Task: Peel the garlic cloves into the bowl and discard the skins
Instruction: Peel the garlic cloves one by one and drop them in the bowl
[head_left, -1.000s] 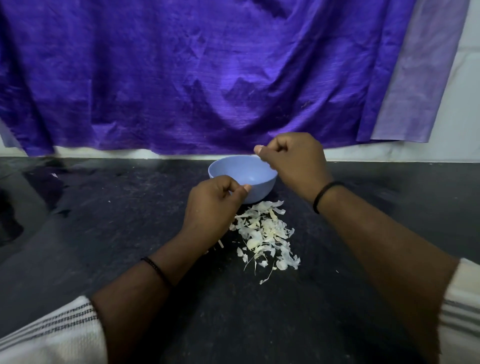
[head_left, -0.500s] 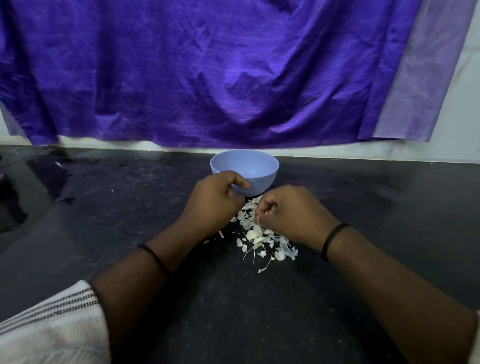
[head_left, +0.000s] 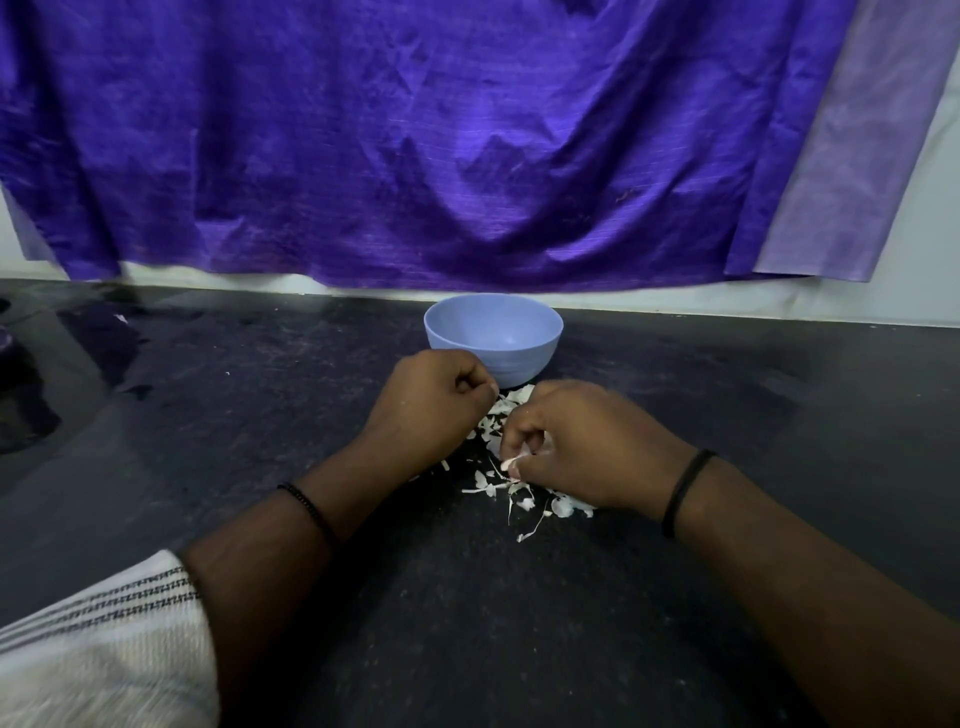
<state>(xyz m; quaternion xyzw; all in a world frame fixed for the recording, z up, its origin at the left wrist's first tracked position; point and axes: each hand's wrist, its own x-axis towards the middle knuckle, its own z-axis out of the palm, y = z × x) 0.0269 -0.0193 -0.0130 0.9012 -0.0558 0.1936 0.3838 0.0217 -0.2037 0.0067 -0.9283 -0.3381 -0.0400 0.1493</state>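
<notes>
Right hand (head_left: 587, 447) pinches a skin scrap (head_left: 511, 461) | left hand (head_left: 431, 402) clenched, contents hidden | skins (head_left: 519, 493) near bowl (head_left: 493, 338)

A blue bowl (head_left: 493, 338) is set on a dark counter (head_left: 208, 415), below a purple cloth (head_left: 415, 140) hung on the wall. Just in front of the bowl, a heap of garlic skins (head_left: 519, 491) is spread. The left hand (head_left: 431, 402) is curled beside the heap; what it holds cannot be told. A pale scrap (head_left: 511, 462) is pinched by the right hand (head_left: 587, 449) over the skins. 2 dark wristbands are worn.
</notes>
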